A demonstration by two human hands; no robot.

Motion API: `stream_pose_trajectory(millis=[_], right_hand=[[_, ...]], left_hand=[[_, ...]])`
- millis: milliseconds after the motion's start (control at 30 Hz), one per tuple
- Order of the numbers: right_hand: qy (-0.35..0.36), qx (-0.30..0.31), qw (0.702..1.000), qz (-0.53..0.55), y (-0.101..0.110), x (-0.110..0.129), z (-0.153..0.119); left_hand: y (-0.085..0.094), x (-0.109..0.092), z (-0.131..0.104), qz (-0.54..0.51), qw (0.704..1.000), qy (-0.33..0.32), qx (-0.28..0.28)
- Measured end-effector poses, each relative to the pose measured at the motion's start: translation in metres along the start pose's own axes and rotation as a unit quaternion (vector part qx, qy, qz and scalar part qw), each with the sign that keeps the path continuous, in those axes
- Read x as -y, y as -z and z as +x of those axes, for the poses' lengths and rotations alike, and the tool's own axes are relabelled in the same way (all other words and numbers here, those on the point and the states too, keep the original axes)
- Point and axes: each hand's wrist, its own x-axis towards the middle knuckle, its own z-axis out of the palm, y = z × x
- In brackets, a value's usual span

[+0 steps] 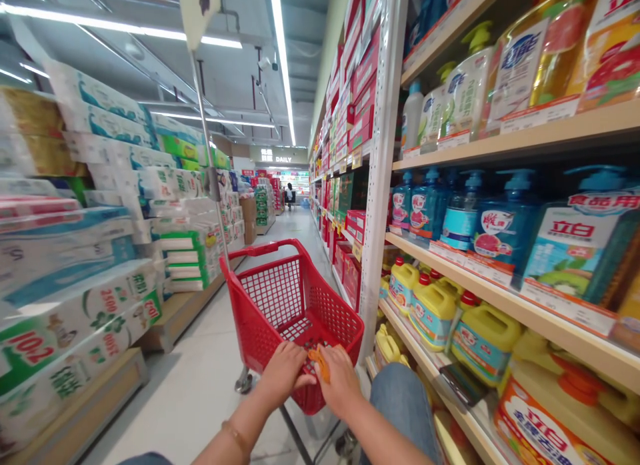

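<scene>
A red plastic shopping cart (300, 298) stands in front of me, its perforated basket showing no goods inside. My left hand (284, 370) is closed over the near rim of the cart, thumb pointing right. Beside it, my right hand (339, 378) is closed on a crumpled orange cloth (320, 363) and rests against the same rim. The two hands are close together. Fingertips of both are partly hidden behind the rim.
On the right, shelves (450, 255) hold pump bottles and yellow jugs (484, 341) of detergent, close to my knee (400, 405). Stacked paper packs (85, 318) line the left on low platforms. A pole with a sign (201, 15) rises by the cart. The aisle floor (290, 223) runs ahead.
</scene>
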Motion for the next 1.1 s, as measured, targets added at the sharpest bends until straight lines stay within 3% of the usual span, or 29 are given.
stream_pose_trajectory(millis=[133, 233, 400, 600, 700, 800, 867, 967, 1100], right_hand=[[-0.051, -0.011, 0.998, -0.020, 0.014, -0.017, 0.012], [-0.100, -0.019, 0.994, -0.051, 0.009, -0.008, 0.021], [-0.079, 0.001, 0.995, -0.059, 0.002, 0.010, 0.016], [-0.099, -0.002, 0.991, -0.095, 0.021, -0.009, 0.026], [-0.144, -0.023, 0.985, -0.098, 0.001, 0.006, 0.042], [-0.093, -0.030, 0.993, -0.070, -0.025, 0.022, 0.053], [-0.055, -0.024, 0.996, -0.059, -0.030, 0.020, 0.057], [-0.064, -0.020, 0.996, -0.063, -0.013, -0.005, 0.061], [-0.155, -0.005, 0.983, -0.098, 0.012, -0.028, 0.073]], left_hand=[[0.001, 0.024, 0.007, 0.030, 0.999, 0.014, -0.039], [-0.004, 0.020, 0.016, 0.033, 0.998, 0.035, -0.028], [-0.009, 0.007, 0.027, 0.025, 0.998, 0.062, -0.020], [0.005, 0.034, 0.025, 0.079, 0.988, 0.121, -0.050], [0.002, 0.025, 0.033, 0.095, 0.983, 0.155, -0.032], [-0.001, 0.013, 0.041, 0.089, 0.982, 0.167, -0.018], [0.004, 0.017, 0.040, 0.086, 0.983, 0.164, -0.013], [0.020, 0.038, 0.030, 0.110, 0.976, 0.185, -0.041], [0.033, 0.053, 0.022, 0.155, 0.961, 0.223, -0.057]])
